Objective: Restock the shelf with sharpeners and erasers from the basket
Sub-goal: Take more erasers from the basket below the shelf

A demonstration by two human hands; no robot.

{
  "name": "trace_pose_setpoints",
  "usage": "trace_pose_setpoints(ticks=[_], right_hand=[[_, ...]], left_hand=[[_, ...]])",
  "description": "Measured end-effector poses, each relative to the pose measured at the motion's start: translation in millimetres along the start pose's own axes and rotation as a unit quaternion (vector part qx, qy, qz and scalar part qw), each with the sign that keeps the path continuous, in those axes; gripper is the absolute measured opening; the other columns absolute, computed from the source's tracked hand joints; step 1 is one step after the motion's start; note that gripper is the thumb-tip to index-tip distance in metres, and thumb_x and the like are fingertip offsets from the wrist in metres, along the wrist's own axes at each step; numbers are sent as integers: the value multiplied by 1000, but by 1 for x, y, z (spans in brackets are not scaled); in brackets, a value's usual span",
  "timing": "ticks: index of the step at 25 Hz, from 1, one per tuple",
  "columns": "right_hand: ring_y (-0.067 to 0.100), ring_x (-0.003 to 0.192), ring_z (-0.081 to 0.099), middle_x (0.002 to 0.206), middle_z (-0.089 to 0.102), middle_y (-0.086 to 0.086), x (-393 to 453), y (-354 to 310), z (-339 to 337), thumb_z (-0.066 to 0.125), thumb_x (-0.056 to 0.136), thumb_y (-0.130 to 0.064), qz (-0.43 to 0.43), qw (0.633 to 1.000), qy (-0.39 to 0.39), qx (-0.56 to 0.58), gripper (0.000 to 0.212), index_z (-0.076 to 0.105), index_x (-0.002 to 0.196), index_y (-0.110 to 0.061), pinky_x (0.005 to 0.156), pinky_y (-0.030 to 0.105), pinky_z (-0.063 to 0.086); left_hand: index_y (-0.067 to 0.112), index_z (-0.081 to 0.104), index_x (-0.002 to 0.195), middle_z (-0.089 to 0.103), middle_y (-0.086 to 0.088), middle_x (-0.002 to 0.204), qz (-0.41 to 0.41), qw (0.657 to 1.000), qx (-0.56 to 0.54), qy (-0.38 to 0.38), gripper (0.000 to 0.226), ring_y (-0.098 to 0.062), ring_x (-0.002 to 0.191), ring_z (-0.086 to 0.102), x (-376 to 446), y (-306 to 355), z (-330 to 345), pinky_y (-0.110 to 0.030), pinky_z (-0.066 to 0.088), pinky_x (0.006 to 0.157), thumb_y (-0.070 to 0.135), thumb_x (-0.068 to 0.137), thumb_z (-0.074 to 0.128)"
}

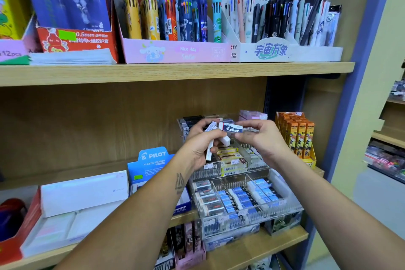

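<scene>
Nearest to us are our two bare forearms, reaching up from the bottom edge toward the shelf (175,73) unit. The wooden unit fills the view: an upper board carrying pen displays and a lower board (274,242) with erasers.

On the upper board, from left to right, stand a red box (76,39) of 0.5mm pens, a pink tray (175,52) of novelty multicolour pens, and a white tray (285,51) of slim pens.

On the lower board, at the left, lie flat white boxes (83,193). A blue PILOT eraser carton (153,160) stands just right of them. Right of that sits a clear tiered organizer (241,182); its near compartments hold rows of blue-sleeved erasers (252,199) and, to the left, grey-sleeved ones. Its middle tier holds yellow-labelled boxes (232,160). At the far right stands an orange display (300,136) of small packs.

Our left hand (201,144) is above the organizer's middle tier, its fingers curled round several white erasers (219,140), one hanging down from the palm. Our right hand (260,138) is just beside it, thumb and fingers pinching the right end of a blue-and-white sleeved eraser (231,127) held level. That eraser's left end meets the bundle in our left hand. The basket is not in view.
</scene>
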State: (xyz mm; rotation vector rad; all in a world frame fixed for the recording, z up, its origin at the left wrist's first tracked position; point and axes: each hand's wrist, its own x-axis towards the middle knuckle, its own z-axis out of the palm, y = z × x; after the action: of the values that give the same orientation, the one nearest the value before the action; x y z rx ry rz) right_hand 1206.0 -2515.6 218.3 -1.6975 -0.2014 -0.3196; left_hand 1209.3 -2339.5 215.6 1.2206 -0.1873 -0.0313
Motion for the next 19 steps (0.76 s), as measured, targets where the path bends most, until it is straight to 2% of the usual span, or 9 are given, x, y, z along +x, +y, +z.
trace_pose_setpoints(ticks=[3,7,9,11,14,16,19], right_hand=[[24,82,71,87,74,7,-2,-2,4,83,78,-16,-17,995,16,-95,27,74,104,-17,80,37,59],[14,72,60,78,68,4,-8,-27,19,80,80,-10,-48,994,25,-90,20,75,99,-8,69,26,51],[11,69,60,77,68,3,-18,-38,36,81,79,-7,-52,992,-11,-111,14,75,91,-7,68,24,50],[12,66,59,73,67,2,-29,-45,58,81,77,-8,-58,980,-68,-179,11,75,86,-9,68,27,49],[16,75,65,81,72,2,-44,-50,98,80,77,-15,-94,919,-152,-351,11,74,87,-15,75,30,52],[22,88,67,90,72,6,-56,-53,125,73,80,-17,-140,852,-189,-468,12,72,92,-15,77,30,52],[35,98,66,103,65,15,-75,-57,158,60,84,-7,-200,731,-211,-617,18,64,102,-10,78,35,52]], left_hand=[[10,61,102,67,-13,81,25,999,-20,18,27,-11,46,44,-1,8,2,-17,26,35,-9,83,62],[12,56,87,52,-6,55,46,992,-105,55,22,-11,39,33,-7,41,-3,-13,21,34,-9,82,55],[13,52,82,46,-7,57,28,992,-112,51,17,-12,39,31,-23,55,-20,-12,21,33,-5,82,52],[12,53,89,44,-8,60,-7,996,-77,52,13,-12,38,33,-43,60,-44,-12,20,32,0,84,51],[11,56,103,47,-8,58,-46,994,38,86,11,-12,41,31,-80,58,-94,-12,19,32,8,92,53],[11,61,107,49,-8,61,-80,987,97,100,12,-14,42,33,-102,54,-123,-14,21,32,15,96,56],[10,62,102,49,-7,59,-127,974,160,96,10,-20,41,44,-122,44,-146,-17,26,35,15,94,59]])
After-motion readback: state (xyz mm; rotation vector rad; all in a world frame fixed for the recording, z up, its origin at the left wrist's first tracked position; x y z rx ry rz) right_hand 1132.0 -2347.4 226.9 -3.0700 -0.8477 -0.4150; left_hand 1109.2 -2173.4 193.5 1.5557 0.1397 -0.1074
